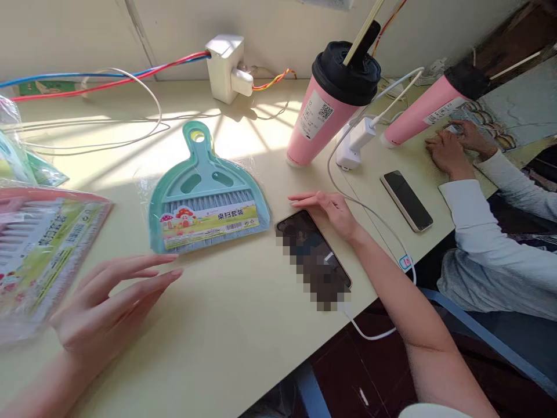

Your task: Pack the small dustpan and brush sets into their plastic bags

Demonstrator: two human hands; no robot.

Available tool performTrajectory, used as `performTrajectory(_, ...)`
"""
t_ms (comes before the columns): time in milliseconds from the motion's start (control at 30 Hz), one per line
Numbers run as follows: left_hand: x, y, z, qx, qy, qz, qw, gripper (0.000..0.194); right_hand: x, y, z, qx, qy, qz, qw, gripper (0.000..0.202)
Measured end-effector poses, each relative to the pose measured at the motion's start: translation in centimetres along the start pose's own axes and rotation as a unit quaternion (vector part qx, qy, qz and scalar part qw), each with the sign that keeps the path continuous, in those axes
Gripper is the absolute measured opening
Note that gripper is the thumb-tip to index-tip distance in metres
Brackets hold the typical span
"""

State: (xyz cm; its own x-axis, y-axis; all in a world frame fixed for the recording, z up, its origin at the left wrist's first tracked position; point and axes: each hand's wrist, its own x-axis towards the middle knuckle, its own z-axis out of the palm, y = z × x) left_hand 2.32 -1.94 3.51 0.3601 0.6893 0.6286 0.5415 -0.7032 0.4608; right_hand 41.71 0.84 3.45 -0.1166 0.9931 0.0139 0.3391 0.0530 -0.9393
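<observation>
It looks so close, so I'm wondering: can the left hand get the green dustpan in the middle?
Probably yes: the left hand has its fingers right by the green dustpan, near its lower edge, and nothing shows in between.

Table (226, 313) with dustpans (206, 183), phones (307, 238), cups (315, 130)

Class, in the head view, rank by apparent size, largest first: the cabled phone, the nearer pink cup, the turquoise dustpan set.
1. Turquoise dustpan set
2. Nearer pink cup
3. Cabled phone

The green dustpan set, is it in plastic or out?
In: clear film crinkles past the edges of the dustpan set. Whether it's sealed, I can't tell.
</observation>
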Motion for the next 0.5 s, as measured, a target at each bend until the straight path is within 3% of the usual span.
performTrajectory(67, -0.11, -0.35, -0.04, -0.005, -0.006, 0.031, 0.999, 0.061, -0.01, -0.04, 0.06, 0.001, -0.008, -0.011, 1.000, 0.057)
performTrajectory(200, 0.02, -0.46, -0.09, -0.014, -0.020, 0.047, 0.999, 0.031, 0.08, -0.12, 0.09, -0.009, -0.014, -0.034, 0.999, 0.056)
performTrajectory(500, 0.42, -0.28, 0.13, -0.021, -0.030, 0.070, 0.997, 0.028, 0.20, -0.09, -0.02, -0.040, -0.021, -0.050, 0.998, 0.053)
